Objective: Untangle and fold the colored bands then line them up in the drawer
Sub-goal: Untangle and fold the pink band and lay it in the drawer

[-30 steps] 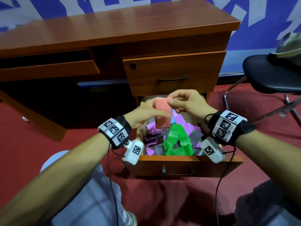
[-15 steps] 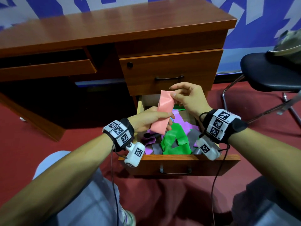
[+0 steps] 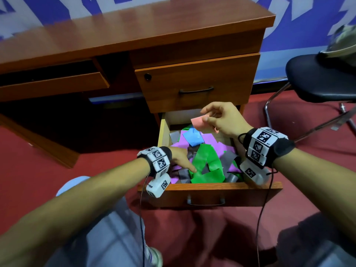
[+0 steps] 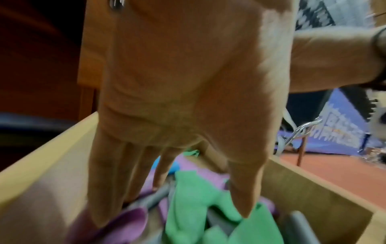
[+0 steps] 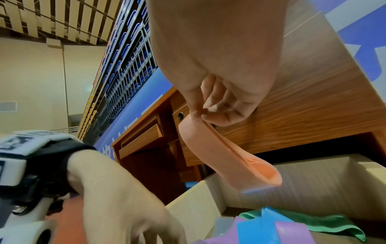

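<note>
The bottom drawer (image 3: pixel 212 186) stands pulled out, holding a tangle of green (image 3: pixel 209 162), purple (image 3: pixel 210 140), grey (image 3: pixel 229 160) and blue (image 3: pixel 193 137) bands. My right hand (image 3: pixel 209 117) pinches a folded pink band (image 3: pixel 200 123) (image 5: pixel 213 145) between thumb and forefinger above the drawer's back part. My left hand (image 3: pixel 185 162) reaches down into the front of the drawer with straight fingers (image 4: pixel 129 173), its thumb (image 4: pixel 244 189) touching the green band (image 4: pixel 188 203).
Above the open drawer sits a closed drawer (image 3: pixel 196 81) of the wooden desk (image 3: pixel 134 33). A black chair (image 3: pixel 323 79) stands at the right. Red carpet (image 3: pixel 202 228) lies below, and my knees show at the bottom.
My left hand let go of the pink band and dropped into the drawer onto the pile. The right hand keeps the pink band alone and has lowered it toward the drawer's back.
</note>
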Available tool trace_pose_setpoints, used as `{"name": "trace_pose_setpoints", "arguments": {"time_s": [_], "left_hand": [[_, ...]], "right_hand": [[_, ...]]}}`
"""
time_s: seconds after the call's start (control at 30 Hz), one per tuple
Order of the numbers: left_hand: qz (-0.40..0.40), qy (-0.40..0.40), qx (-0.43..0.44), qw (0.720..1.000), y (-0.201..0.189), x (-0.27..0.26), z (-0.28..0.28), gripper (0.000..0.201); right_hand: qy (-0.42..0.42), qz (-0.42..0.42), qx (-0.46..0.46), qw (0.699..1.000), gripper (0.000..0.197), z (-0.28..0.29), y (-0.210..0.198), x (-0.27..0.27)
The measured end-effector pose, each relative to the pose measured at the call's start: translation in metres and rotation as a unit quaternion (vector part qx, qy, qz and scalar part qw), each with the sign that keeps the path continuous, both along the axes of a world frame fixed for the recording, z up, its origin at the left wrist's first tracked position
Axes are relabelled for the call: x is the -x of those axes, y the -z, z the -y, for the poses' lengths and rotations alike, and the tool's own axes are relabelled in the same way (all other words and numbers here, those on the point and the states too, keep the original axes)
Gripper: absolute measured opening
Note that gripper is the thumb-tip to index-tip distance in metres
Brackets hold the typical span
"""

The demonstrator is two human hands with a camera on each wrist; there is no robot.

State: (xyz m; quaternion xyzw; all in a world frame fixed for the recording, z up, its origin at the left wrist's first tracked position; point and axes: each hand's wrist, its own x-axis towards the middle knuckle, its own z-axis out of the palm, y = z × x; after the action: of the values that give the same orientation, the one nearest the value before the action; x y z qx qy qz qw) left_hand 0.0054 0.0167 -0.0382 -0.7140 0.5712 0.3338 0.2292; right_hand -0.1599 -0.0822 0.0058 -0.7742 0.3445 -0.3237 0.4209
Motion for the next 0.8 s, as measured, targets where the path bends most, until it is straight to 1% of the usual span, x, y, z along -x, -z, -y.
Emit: {"name": "trace_pose_setpoints", "arguments": {"time_s": [0.07,0.1,0.17,0.33,0.5,0.63,0.7,0.73,0.8], "left_hand": [[0.016,-0.039,-0.087,0.995,0.005,0.012,0.007,0.091],[0.026,-0.052,-0.111,0.992,0.006,0.019,0.013,0.096],[0.042,-0.053,-0.126,0.99,0.007,0.026,0.016,0.097],[0.084,-0.024,-0.155,0.984,0.02,0.044,0.029,0.101],[0.13,-0.01,-0.14,0.982,0.029,0.055,0.034,0.101],[0.145,-0.001,-0.122,0.982,0.037,0.056,0.037,0.104],[0.163,0.005,-0.088,0.983,0.044,0.055,0.037,0.114],[0.183,0.019,-0.064,0.981,0.051,0.051,0.036,0.123],[0.218,0.034,-0.042,0.974,0.059,0.049,0.035,0.14]], "right_hand": [[0.009,-0.001,-0.005,1.0,0.021,0.005,0.004,0.004],[0.012,0.004,-0.008,1.0,0.02,0.01,0.005,0.008],[0.008,0.012,-0.013,1.0,0.018,0.011,0.003,0.007],[0.017,0.026,-0.008,1.0,0.012,0.013,-0.001,0.003],[0.003,-0.022,0.001,1.0,0.012,0.015,-0.003,0.002],[0.018,-0.02,-0.007,1.0,0.012,0.015,-0.01,0.003],[0.02,-0.011,-0.009,1.0,0.015,0.016,-0.013,0.001],[0.019,-0.006,-0.012,1.0,0.016,0.017,-0.013,0.0],[0.019,0.0,-0.015,1.0,0.016,0.019,-0.014,-0.001]]}}
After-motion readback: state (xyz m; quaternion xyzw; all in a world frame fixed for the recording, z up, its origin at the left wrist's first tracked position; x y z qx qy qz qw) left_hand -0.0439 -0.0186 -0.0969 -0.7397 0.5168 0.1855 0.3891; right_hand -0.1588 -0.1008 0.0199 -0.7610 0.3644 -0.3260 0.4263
